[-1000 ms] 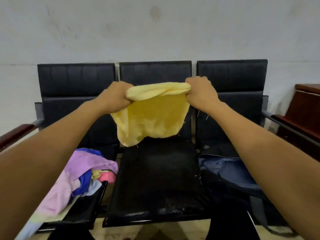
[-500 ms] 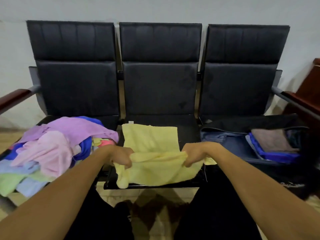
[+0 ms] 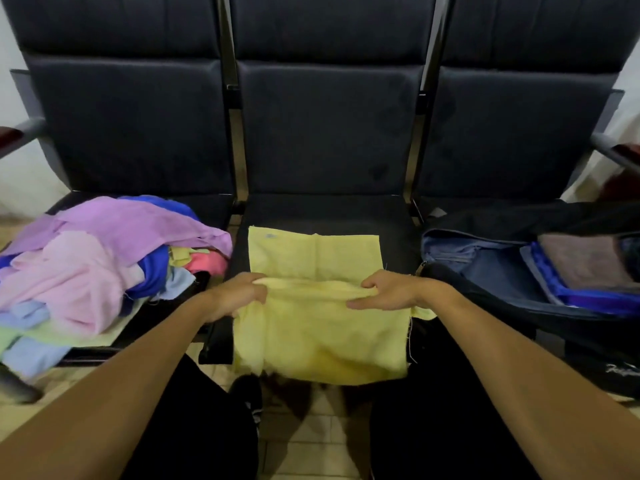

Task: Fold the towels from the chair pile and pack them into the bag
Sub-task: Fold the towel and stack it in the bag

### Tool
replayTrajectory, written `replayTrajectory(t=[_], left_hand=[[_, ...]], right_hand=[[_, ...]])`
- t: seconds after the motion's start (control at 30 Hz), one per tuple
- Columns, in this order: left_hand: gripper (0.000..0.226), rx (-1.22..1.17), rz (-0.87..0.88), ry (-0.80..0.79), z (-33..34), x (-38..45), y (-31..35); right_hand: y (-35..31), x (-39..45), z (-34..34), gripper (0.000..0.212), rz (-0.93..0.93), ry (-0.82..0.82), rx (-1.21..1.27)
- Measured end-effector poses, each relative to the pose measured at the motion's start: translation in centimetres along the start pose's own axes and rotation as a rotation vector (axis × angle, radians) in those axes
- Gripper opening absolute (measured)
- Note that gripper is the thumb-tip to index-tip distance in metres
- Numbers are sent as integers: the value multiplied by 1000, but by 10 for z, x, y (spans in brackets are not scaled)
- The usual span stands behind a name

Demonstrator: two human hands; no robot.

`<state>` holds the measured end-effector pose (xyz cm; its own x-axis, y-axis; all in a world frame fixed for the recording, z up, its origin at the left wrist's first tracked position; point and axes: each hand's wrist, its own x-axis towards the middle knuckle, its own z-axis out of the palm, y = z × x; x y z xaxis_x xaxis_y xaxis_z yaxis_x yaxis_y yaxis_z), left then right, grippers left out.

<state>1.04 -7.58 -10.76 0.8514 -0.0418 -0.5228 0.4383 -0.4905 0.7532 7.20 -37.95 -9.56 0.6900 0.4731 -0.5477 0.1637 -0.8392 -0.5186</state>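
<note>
Black three-seat chair row [image 3: 329, 133]: soft yellow cloth towel [image 3: 313, 251] at centre, mid-fold, each hand's grip, left hand [image 3: 239, 294] and right hand [image 3: 391, 289], pinching its ridge; mixed pastel towel pile [image 3: 86, 268] lower left unfolded; dark open bag [image 3: 485, 268] right, partly packed.

A row of three joined black padded seats [image 3: 329, 133] fills the frame, each back stitched into an upper and a lower panel, with metal uprights [image 3: 239, 161] between adjoining backs. A grey armrest [image 3: 26, 131] with a dark wooden cap projects at the left end, and a matching armrest [image 3: 613, 150] at the right end. Pale wall [image 3: 10, 39] shows at both upper corners; the floor [image 3: 311, 441] beneath is light tile
</note>
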Motion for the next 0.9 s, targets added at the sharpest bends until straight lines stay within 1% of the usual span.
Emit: replayTrajectory(t=[0.03,0.07,0.17,0.23,0.33,0.4,0.43,0.53,0.63,0.7,0.73,0.83,0.9], left_hand=[[27,-36,33,40,1,5,-1],[20,-24,65,67,2,10,-3],[16,165,201,131,-2,27,-16],[14,204,230,165,-7,36,-22],[17,206,228,166,-12,50,-25],[21,212,246,176,-13,61,-25],[22,222,256,207,-13,65,-24],[23,205,246,368,-15,80,-23],[19,254,222,486,-23,97,-26],[13,315,212,538,-28,108,-25],[14,349,206,553,-29,114,-24],[27,449,166,563,-26,127,-18],[31,439,179,602,-26,135,-13]], right_hand=[[2,4,2,32,-26,47,43],[4,9,4,28,-48,104,83],[15,26,8,21,-66,309,89],[27,36,8,17,-48,403,87],[44,49,6,22,18,421,127],[51,56,2,28,51,425,109],[54,60,0,31,68,432,98],[59,72,-6,36,104,458,110],[63,84,-9,34,152,492,99],[64,92,-12,31,184,514,91],[64,96,-14,29,189,523,89],[61,108,-19,25,181,571,93],[60,116,-22,23,181,638,133]])
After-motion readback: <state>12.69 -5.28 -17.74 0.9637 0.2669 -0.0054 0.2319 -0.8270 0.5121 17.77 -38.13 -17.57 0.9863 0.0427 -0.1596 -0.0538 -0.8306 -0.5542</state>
